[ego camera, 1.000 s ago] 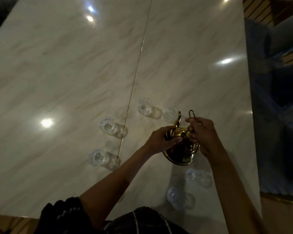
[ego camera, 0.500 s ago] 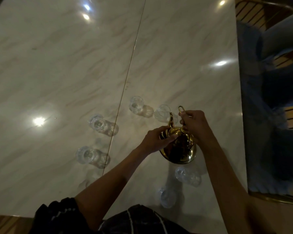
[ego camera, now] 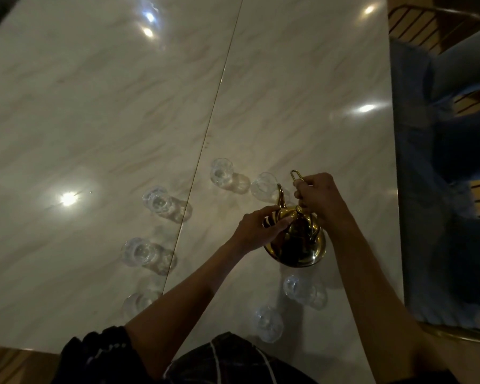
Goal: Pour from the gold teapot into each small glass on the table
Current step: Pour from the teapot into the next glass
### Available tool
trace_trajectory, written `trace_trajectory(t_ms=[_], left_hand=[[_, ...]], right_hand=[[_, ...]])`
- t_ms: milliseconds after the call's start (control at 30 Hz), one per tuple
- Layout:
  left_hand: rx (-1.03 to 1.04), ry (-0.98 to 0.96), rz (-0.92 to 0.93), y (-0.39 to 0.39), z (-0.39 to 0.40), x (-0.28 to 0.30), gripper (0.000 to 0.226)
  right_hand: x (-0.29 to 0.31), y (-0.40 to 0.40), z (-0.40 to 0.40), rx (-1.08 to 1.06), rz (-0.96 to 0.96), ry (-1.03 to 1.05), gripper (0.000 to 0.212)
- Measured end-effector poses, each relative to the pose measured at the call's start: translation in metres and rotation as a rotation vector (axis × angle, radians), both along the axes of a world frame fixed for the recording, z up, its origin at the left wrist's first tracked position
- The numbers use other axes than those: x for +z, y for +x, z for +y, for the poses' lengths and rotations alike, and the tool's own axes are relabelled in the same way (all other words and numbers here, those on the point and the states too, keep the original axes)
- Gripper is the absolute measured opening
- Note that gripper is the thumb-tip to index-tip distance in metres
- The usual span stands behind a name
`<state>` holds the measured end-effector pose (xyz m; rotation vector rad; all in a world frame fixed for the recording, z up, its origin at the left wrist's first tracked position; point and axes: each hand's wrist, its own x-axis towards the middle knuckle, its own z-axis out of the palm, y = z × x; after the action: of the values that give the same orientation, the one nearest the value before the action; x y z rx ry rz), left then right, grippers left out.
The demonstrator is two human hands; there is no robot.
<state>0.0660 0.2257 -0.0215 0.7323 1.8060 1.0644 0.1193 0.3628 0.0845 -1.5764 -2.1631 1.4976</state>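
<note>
Right of the counter's gold seam, the gold teapot (ego camera: 295, 239) is tipped forward, spout (ego camera: 280, 194) aimed at a small glass (ego camera: 263, 187) just beyond it. Whether the pot's base touches the marble counter (ego camera: 94, 106) cannot be told from this angle. Right hand (ego camera: 319, 198) has its fingers (ego camera: 302, 187) curled tight round the thin wire handle (ego camera: 295, 175), whose loop pokes out above the knuckles. Left hand (ego camera: 257, 227) holds the pot's top, fingers wrapped over it, thumb (ego camera: 281, 223) laid across the lid area. Whether anything is flowing from the spout cannot be made out. Another glass (ego camera: 221, 173) stands just left of the first, two more (ego camera: 157, 202) (ego camera: 137, 252) sit left of the seam, and one (ego camera: 139, 302) is half hidden behind the left forearm. Two glasses (ego camera: 297, 291) (ego camera: 266, 322) stand near the pot's base. Off the counter's right edge, blue fabric (ego camera: 441, 189) is draped.
</note>
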Motion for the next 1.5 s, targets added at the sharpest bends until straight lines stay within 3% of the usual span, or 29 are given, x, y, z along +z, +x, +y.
trace_trajectory(t_ms=[600, 867, 1133, 1500], left_hand=[[0.036, 0.044, 0.029, 0.011, 0.003, 0.014, 0.056], [0.036, 0.044, 0.057, 0.016, 0.007, 0.022, 0.068], [0.050, 0.075, 0.086, 0.018, 0.006, 0.039, 0.055], [0.063, 0.121, 0.085, 0.022, 0.001, 0.049, 0.057]], right_hand=[[0.022, 0.002, 0.002, 0.028, -0.040, 0.051, 0.017], [0.033, 0.005, 0.004, 0.039, -0.046, 0.080, 0.018], [0.051, 0.006, 0.001, 0.071, -0.041, 0.120, 0.018], [0.070, 0.005, -0.007, 0.092, -0.050, 0.151, 0.018]])
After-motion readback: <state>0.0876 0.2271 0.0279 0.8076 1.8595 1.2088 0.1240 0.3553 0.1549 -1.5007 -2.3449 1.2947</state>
